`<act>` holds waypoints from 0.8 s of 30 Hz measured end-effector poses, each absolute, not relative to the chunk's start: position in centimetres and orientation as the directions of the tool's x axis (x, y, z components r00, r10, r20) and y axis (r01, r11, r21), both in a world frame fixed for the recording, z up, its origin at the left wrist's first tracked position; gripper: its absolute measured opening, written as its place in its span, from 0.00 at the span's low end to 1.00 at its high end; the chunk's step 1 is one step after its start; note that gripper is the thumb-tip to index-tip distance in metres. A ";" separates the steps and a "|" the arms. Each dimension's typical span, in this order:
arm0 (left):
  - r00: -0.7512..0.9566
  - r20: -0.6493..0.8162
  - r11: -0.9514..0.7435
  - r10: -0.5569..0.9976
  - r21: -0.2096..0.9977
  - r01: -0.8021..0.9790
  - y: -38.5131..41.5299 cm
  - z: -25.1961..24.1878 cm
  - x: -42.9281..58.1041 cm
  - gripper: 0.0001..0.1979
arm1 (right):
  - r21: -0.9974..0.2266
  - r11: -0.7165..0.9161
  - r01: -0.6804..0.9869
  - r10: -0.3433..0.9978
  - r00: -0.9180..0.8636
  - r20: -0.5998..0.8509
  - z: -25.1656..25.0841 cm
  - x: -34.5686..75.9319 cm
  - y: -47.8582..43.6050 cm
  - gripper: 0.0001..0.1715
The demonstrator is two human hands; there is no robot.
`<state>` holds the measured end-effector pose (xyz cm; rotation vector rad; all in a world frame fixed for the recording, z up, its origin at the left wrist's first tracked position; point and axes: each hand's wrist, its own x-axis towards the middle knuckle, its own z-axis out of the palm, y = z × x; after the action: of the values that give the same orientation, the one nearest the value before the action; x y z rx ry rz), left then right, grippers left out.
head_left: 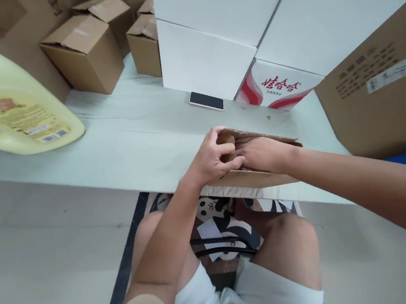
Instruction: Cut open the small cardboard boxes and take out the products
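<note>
A small brown cardboard box lies at the near edge of the white table, its flaps partly folded. My left hand curls over the box's left end, fingers pinching a flap. My right hand rests flat on top of the box, fingers pressed against the folded flaps and meeting the left hand's fingertips. Both forearms reach in from below and from the right.
A large pale yellow bottle lies on its side at the left. A black phone lies mid-table. Several brown boxes stand at the back left, white cartons behind, a big brown carton at right. My knees show below the table.
</note>
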<state>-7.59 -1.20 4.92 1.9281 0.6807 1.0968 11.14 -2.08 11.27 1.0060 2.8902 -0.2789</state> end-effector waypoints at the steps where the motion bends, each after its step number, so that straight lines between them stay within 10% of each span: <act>1: 0.482 0.452 -0.545 0.751 0.836 0.067 -1.2 4.9 -7.6 0.18 | -0.128 0.807 0.577 0.556 -0.814 -0.165 11.8 11.4 -2.2 0.14; 16: 0.487 0.466 -0.593 0.739 0.792 0.142 -1.0 4.6 -7.6 0.18 | -0.143 0.768 0.624 0.579 -0.772 -0.263 15.1 14.1 -4.1 0.29; 24: 0.457 0.433 -0.549 0.777 0.822 0.154 -1.2 4.6 -7.5 0.19 | 0.154 0.067 0.986 0.804 0.038 -0.594 17.7 14.6 -3.0 0.21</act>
<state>-7.50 -1.18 4.58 1.9803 0.7756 1.0915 14.60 -3.03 17.70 1.7779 1.8077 -0.4349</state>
